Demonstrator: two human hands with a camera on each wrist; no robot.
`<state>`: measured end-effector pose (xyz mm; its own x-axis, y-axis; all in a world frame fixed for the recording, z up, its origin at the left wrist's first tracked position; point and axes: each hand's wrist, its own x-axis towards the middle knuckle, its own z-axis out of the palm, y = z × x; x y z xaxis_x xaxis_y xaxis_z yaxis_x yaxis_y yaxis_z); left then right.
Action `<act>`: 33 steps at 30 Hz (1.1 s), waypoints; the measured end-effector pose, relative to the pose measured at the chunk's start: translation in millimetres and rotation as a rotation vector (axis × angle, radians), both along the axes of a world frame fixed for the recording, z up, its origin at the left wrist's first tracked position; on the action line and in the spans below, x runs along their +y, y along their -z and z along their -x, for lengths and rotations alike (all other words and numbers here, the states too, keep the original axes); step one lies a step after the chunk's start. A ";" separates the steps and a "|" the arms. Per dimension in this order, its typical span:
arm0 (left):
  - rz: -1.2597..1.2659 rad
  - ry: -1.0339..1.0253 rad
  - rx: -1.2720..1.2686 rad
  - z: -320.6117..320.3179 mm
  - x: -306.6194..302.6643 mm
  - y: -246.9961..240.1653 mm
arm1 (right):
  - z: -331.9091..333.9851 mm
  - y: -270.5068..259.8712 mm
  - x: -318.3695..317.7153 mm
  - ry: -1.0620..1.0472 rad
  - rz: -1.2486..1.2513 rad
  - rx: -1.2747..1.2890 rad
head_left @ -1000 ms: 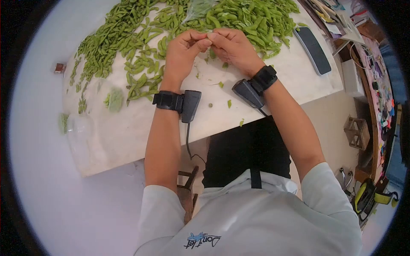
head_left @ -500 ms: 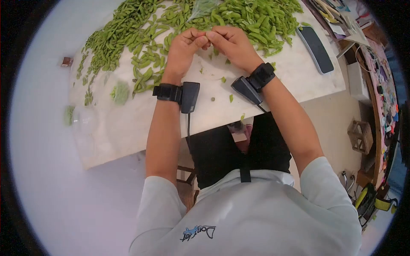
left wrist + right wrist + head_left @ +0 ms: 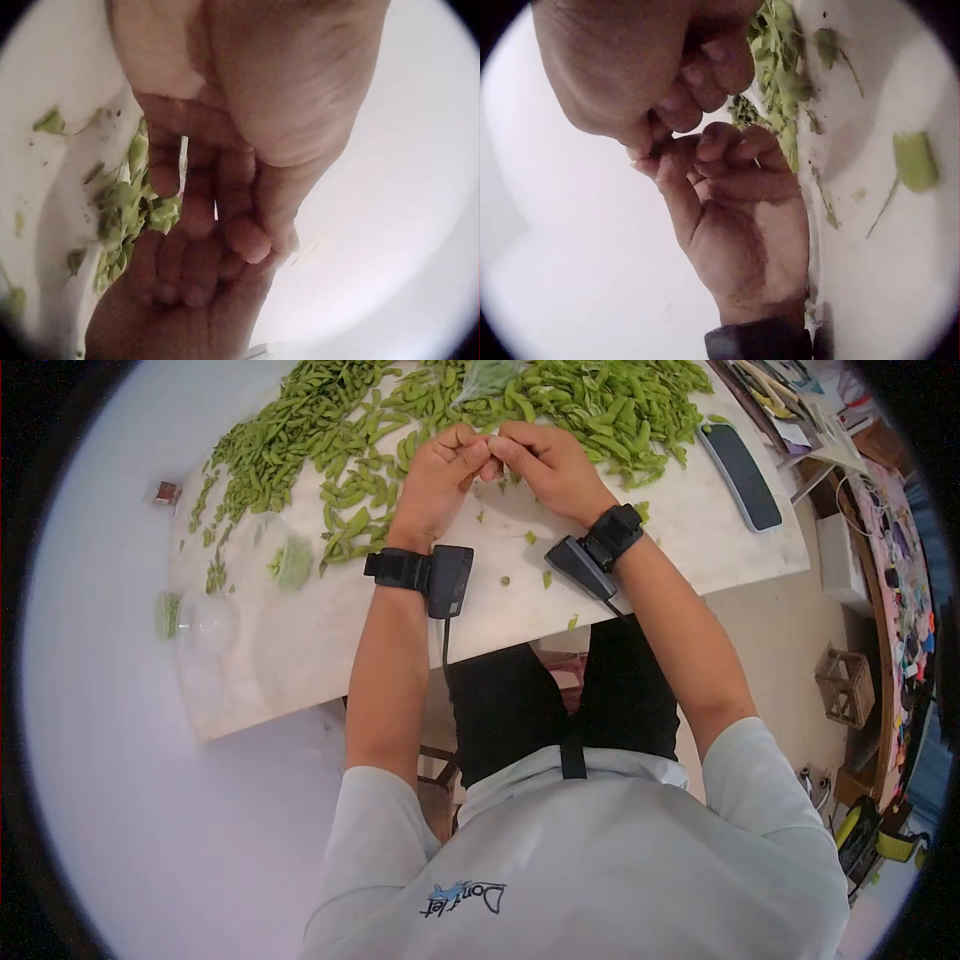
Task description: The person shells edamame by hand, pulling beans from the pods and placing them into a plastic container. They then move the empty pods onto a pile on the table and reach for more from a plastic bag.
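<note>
My left hand [image 3: 443, 480] and right hand [image 3: 553, 468] meet fingertip to fingertip above the table, thumbs and forefingers pinched together. A small green soybean pod sits in that pinch, almost wholly hidden by the fingers. In the left wrist view, the left hand [image 3: 247, 97] is uppermost, its fingers curled toward the other hand. The right wrist view shows the left hand [image 3: 735, 217] palm side up, its thumb tip against the right hand's [image 3: 645, 75] fingers. Beyond the hands lies a heap of bright green pods [image 3: 625, 420]; a darker heap of pods [image 3: 275, 455] spreads to the left.
A clear plastic bag [image 3: 488, 380] lies between the heaps. Left on the white table [image 3: 330, 630] are a bag holding green beans [image 3: 290, 565] and a clear plastic container [image 3: 208, 622]. A phone [image 3: 740, 477] lies at the right. Pod scraps [image 3: 547, 579] dot the near side.
The hands stay together at about the same place, with small shifts of the fingers and the left wrist. The head view has shifted slightly, and the legs below the table have parted.
</note>
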<state>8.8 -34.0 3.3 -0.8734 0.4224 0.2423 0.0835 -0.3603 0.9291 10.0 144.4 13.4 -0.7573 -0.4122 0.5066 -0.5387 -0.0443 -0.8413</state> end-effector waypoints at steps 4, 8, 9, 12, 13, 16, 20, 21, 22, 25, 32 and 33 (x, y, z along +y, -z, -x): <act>-0.157 0.045 -0.168 -0.8 -0.5 -0.1 | -4.0 0.4 -1.6 -0.009 -0.004 0.064; -0.124 -0.090 -0.111 3.9 9.4 0.5 | 4.7 4.8 -0.9 0.094 -0.007 0.053; -0.110 -0.158 -0.123 1.9 13.3 -0.3 | 4.5 6.5 -1.3 0.083 -0.007 0.039; -0.049 -0.195 -0.086 0.4 15.5 -4.7 | 0.4 6.2 4.3 0.039 -0.046 -0.075; 0.007 -0.232 -0.051 0.2 14.5 -1.0 | -1.2 3.2 4.8 0.021 -0.062 -0.122; 0.168 -0.341 0.081 -0.4 11.2 1.2 | -1.7 3.2 4.4 0.037 -0.008 -0.153; 0.268 -0.419 0.287 -0.9 13.5 -4.6 | 4.6 8.1 4.5 0.110 0.073 -0.172; 0.273 -0.426 0.327 -1.3 14.4 -4.6 | 6.4 7.6 5.8 0.113 0.069 -0.179; 0.294 -0.422 0.355 -1.9 14.9 -3.8 | 6.3 8.6 7.1 0.116 0.065 -0.191; 0.342 -0.396 0.362 -2.3 16.2 -2.2 | 8.6 10.7 6.4 0.148 0.060 -0.135; 0.312 -0.438 0.179 -2.6 12.8 0.2 | 7.0 8.8 6.8 0.090 0.059 -0.214; 0.275 -0.462 0.166 -2.0 13.3 -1.6 | 8.8 9.4 8.0 0.087 0.059 -0.191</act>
